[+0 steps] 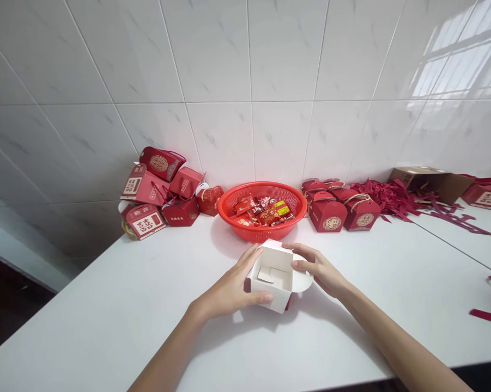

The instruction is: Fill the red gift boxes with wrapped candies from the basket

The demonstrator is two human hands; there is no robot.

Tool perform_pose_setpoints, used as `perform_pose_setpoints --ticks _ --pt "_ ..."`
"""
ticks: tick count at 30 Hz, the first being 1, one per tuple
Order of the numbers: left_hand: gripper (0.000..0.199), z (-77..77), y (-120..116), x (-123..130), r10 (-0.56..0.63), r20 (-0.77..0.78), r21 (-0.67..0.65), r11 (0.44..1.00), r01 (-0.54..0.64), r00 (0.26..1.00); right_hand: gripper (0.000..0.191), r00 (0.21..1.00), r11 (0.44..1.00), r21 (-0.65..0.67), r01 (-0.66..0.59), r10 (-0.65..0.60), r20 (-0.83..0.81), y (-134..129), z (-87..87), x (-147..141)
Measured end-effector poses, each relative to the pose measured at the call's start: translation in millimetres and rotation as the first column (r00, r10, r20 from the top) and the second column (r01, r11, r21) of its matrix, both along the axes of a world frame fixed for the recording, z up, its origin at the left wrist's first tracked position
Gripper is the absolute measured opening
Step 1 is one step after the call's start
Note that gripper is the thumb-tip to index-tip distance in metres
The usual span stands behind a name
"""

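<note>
A small gift box with a white inside stands open at the top on the white table, in front of the basket. Its bottom flaps show inside, and a rounded flap folds out to the right. My left hand grips the box's left side, its thumb across the near wall. On the right, my right hand holds the flap and the box's far right edge between thumb and fingers. Just beyond the box sits a red plastic basket with wrapped candies in it.
Red gift boxes are piled at the back left. More red boxes stand right of the basket, beside a heap of dark red ribbons and a cardboard box. A tiled wall bounds the table behind.
</note>
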State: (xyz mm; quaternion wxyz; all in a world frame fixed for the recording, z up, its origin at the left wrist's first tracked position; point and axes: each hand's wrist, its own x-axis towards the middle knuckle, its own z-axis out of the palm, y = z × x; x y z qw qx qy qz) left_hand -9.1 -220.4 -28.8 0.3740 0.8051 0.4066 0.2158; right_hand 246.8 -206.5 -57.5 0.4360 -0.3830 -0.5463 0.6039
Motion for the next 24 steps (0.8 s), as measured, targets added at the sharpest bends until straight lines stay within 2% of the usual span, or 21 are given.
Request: perform_pose_setpoints --ticks 3,5,8,11,15,18,24 --pt "0.101 -3.0 5 -3 -0.030 0.057 0.016 0.999 0.030 0.998 0.054 0.999 0.999 0.035 0.034 -0.034 0.019 -1 -0.7 0" --pt "0.096 -4.3 8 -5 0.047 0.062 0.047 0.998 -0.050 0.997 0.053 0.997 0.996 0.073 0.059 -0.062 0.038 -3 1.0 0" --pt "0.076 -4.2 14 -6 0.204 0.118 0.151 0.964 -0.221 0.972 0.048 0.989 0.982 0.162 0.102 -0.117 0.088 -6 5.2 0" --pt "0.066 -2.8 23 -1 0.271 0.161 0.246 0.920 -0.304 0.949 0.047 0.982 0.969 0.220 0.113 -0.144 0.126 -8 7.9 0" --pt "0.072 -2.2 36 4 0.251 0.110 0.210 0.940 -0.270 0.962 0.050 0.985 0.969 0.227 0.097 -0.127 0.121 -8 7.0 0" --pt "0.063 -1.8 39 2 0.246 0.112 0.195 0.945 -0.264 0.963 0.049 0.983 0.961 0.251 0.118 -0.148 0.108 -7 5.3 0" --pt "0.043 2.3 34 -2 0.243 0.156 0.266 0.923 -0.278 0.957 0.047 0.987 0.952 0.268 0.146 -0.160 0.028 -6 4.4 1"
